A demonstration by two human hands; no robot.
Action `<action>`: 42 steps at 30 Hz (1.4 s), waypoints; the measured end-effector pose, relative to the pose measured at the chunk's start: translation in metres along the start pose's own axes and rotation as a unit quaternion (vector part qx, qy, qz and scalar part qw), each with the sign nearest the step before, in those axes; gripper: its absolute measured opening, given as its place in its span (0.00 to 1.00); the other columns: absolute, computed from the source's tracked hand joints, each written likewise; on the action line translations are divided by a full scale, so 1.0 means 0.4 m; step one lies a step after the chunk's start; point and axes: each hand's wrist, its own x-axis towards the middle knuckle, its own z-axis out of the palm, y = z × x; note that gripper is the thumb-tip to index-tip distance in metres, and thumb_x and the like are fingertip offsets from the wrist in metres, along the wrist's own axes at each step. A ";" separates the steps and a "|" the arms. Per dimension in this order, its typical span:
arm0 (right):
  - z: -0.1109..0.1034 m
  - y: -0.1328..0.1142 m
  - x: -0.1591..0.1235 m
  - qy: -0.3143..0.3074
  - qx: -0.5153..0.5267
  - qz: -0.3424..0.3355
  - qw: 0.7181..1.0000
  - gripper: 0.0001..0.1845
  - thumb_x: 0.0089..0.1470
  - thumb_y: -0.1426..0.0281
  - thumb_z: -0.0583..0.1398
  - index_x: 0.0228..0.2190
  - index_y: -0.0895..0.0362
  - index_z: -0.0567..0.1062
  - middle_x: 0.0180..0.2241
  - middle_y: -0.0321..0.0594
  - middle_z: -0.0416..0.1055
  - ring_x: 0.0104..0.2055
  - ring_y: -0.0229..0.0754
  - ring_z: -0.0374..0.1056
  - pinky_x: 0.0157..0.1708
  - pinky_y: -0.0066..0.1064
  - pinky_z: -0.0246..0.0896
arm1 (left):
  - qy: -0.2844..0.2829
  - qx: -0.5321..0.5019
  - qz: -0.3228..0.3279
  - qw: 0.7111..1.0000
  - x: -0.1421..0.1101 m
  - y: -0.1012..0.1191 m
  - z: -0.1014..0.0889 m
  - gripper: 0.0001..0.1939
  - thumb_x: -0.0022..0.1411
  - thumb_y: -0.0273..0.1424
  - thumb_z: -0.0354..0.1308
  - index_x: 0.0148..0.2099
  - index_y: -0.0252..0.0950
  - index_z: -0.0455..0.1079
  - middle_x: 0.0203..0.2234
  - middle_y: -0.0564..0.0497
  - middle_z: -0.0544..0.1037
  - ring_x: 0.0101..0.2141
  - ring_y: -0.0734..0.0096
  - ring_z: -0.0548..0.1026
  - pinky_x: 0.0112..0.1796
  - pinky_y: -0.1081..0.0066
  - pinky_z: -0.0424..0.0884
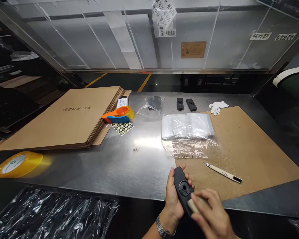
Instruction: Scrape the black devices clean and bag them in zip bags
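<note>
Just past the steel table's (129,166) near edge, the left hand (173,199) wraps the black remote-like device (183,192); right hand (210,215) pinches a pale eraser-like block (194,205) against it. Held off the table, it could slip and drop under hard rubbing.

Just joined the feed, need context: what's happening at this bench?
A person holds a flat black device in the left hand at the near edge of the steel table. The right hand presses a small beige block against the device's lower end. Two similar black devices lie at the back, behind a stack of clear bags. A craft knife lies on the brown cardboard sheet nearby.
</note>
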 end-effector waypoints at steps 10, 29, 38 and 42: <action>-0.010 0.104 -0.036 -0.087 -0.061 0.125 0.986 0.18 0.58 0.73 0.53 0.51 0.54 0.64 0.42 0.44 0.61 0.46 0.42 0.58 0.42 0.33 0.65 | 0.003 0.004 -0.067 0.998 -0.010 0.023 0.005 0.25 0.55 0.52 0.49 0.47 0.38 0.62 0.23 0.54 0.68 0.23 0.72 0.68 0.28 0.67 0.71; -0.100 0.373 -0.038 -0.096 -0.279 0.186 0.937 0.14 0.59 0.64 0.48 0.31 0.58 0.69 0.32 0.47 0.66 0.37 0.49 0.60 0.38 0.42 0.59 | -0.057 0.105 -0.071 0.990 -0.016 0.008 -0.064 0.12 0.50 0.32 0.64 0.34 0.31 0.69 0.27 0.49 0.74 0.22 0.78 0.70 0.22 0.79 0.64; -0.104 0.168 -0.021 -0.089 -0.092 0.293 0.947 0.12 0.62 0.63 0.44 0.36 0.55 0.62 0.25 0.34 0.64 0.27 0.36 0.64 0.27 0.26 0.59 | -0.131 0.011 -0.155 0.979 -0.015 0.024 -0.042 0.25 0.60 0.46 0.47 0.40 0.26 0.70 0.32 0.40 0.76 0.34 0.59 0.76 0.36 0.64 0.72; -0.095 0.036 0.006 -0.185 0.151 0.359 0.902 0.18 0.62 0.60 0.43 0.28 0.55 0.64 0.23 0.33 0.64 0.26 0.34 0.62 0.28 0.25 0.57 | -0.064 0.032 -0.109 0.991 -0.018 0.026 -0.023 0.26 0.62 0.47 0.43 0.40 0.29 0.69 0.28 0.46 0.74 0.24 0.73 0.72 0.25 0.75 0.69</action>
